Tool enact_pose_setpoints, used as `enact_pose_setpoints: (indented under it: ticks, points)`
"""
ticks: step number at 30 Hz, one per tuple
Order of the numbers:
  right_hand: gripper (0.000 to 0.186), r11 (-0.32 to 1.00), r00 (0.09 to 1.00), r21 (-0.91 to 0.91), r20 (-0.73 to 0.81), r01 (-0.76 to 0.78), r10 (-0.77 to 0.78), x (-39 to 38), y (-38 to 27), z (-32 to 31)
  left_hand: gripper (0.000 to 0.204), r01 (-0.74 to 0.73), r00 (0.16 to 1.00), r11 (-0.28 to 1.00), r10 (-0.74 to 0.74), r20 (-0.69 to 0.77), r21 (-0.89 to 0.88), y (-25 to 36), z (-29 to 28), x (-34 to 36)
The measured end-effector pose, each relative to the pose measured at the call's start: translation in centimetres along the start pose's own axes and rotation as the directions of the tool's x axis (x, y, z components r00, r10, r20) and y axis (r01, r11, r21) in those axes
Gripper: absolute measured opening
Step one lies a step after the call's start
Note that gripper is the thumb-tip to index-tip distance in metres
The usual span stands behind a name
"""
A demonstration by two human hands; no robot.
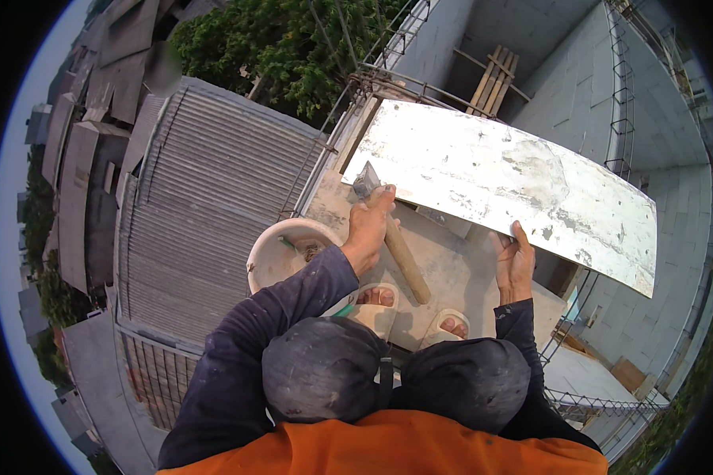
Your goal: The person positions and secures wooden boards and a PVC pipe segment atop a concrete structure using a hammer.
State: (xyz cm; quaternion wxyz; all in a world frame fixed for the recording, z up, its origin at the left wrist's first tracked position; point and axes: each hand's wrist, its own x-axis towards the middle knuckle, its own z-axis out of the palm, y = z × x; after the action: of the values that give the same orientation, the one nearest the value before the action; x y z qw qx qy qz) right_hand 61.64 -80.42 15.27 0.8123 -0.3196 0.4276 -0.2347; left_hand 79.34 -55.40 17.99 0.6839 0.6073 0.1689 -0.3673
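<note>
White-faced board (483, 166), scuffed and grey-patched, lies at a slant ahead of you, its near edge toward your sandals (375, 315). Your left hand (366, 233) is at the board's near-left corner, fingers wrapped round a wooden-handled hammer (406, 265) close under its head; the handle slants back toward your feet. Whether those fingertips also touch the board: cannot tell. Your right hand (516, 265) is at the near edge, right of the middle, fingers partly spread, one laid on the upper face; cannot tell if the thumb pinches from below. Pale bucket (268, 257) sits on the near side, off the board's left end; wooden planks (495, 79) lean beyond its far edge.

Step in hand, by judgement: positioning or steadying the board. The next move would call for a sure right-hand hold on that edge, hammer head clear of the corner.
</note>
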Motion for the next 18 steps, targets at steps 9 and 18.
enact_pose_setpoints:
  ticks: [9,18]
  points:
    - [0.041,0.963,0.972,0.17,0.149,-0.209,0.184,1.4,0.6,-0.5,0.057,-0.095,0.995,0.995,0.095,-0.031,-0.016,-0.4,2.7,1.7]
    - [0.038,0.894,0.913,0.213,0.207,-0.393,0.352,1.5,2.9,-0.8,0.05,-0.055,0.987,0.996,0.044,-0.155,-0.065,0.3,2.9,4.3]
